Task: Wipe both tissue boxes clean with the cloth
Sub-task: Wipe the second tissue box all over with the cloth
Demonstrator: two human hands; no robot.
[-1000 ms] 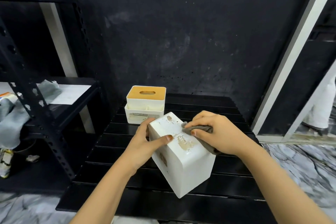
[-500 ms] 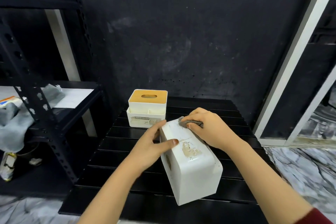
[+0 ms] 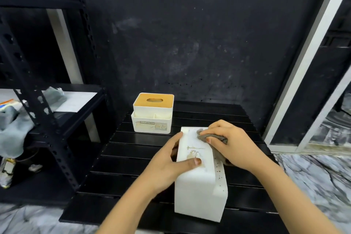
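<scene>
Plastic, smooth and white, makes up the near tissue box (image 3: 199, 182), a tall rectangular block that stands on the front half of the black slatted table (image 3: 117, 167). Its upper face carries torn, brownish label remains, and a line of small dark specks runs down its right edge. The left hand (image 3: 167, 163) grasps the box from the left: the thumb lies across the upper face on the label scraps and the fingers curl round the far left side. The right hand (image 3: 229, 144) clenches a crumpled grey cloth (image 3: 210, 137) and presses it onto the far right corner of that face; more of the cloth hangs in soft folds under the palm against the box's right side.

Behind and to the left, apart from the first, the second tissue box (image 3: 152, 114) sits near the table's back edge. It is squat and white with rounded corners, a tan wood-look lid with an oval slot, a front pocket split into compartments, and a label reading "TISSUE HOLDER".

A matte black wall (image 3: 180, 34) with pale scuffs rises behind the table. At the left stands a black metal rack (image 3: 32, 112) of perforated angle posts, with a rumpled pale grey cloth (image 3: 13, 129) on its shelf. The floor (image 3: 313, 176) is grey-veined marble.
</scene>
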